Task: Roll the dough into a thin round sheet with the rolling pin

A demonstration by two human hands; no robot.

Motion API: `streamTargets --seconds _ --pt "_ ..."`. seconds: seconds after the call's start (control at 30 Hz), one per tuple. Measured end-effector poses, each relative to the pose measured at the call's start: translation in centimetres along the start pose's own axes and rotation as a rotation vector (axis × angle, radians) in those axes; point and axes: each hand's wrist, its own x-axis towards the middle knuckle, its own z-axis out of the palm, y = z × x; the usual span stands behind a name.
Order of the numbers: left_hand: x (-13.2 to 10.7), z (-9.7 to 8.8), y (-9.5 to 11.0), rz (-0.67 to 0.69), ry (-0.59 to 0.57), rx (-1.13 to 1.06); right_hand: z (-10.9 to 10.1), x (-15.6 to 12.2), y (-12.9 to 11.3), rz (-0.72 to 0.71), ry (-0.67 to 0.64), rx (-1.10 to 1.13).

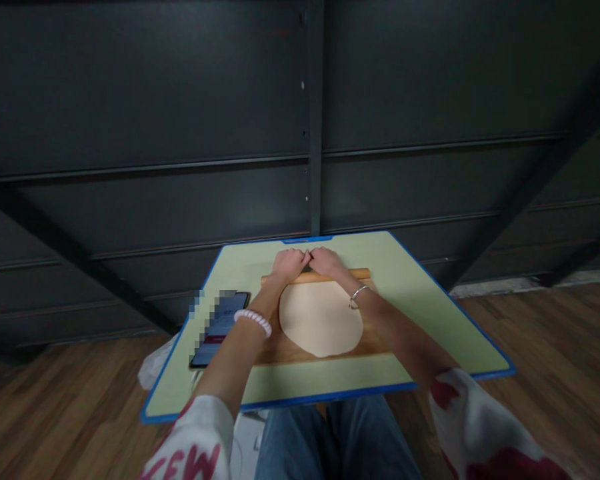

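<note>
A wooden rolling pin (363, 273) lies crosswise at the far edge of a flat, roundish sheet of dough (321, 319). My left hand (291, 263) is closed over the pin left of its middle. Beside it, thumbs nearly touching, my right hand (326, 260) is closed over the pin too. Below the dough is a brown wooden board (270, 353), partly covered by my forearms. The dough looks thin and smooth, its near end rounded toward me.
The board rests on a pale green tabletop (420, 300) with a blue rim. A phone (223, 327) lies by my left forearm, partly pixelated. Behind the table stands a dark panelled wall (220, 207). A white plastic bag (155, 363) is at the left, beyond the table's edge.
</note>
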Motion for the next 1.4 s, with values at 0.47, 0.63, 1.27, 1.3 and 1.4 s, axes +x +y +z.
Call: streamTargets --seconds 0.47,0.63,1.27,1.3,1.4 --pt "-1.6 0.7 -0.1 0.058 -0.029 -0.053 1.1 -2.5 -0.4 0.099 0.040 -0.045" --pt "-4.5 0.9 0.5 0.097 -0.021 -0.055 1.1 -6.0 -1.6 -0.008 0.080 -0.079" --pt "-12.6 0.3 1.6 0.239 0.125 -0.052 2.0 -15.1 -4.2 -0.017 0.268 -0.088" --pt "-12.9 0.2 1.6 0.240 0.125 -0.054 2.0 -15.3 -4.3 -0.022 0.263 -0.097" --pt "-13.7 -0.3 1.9 0.245 0.121 -0.067 1.9 -15.8 -4.4 -0.031 0.236 -0.124"
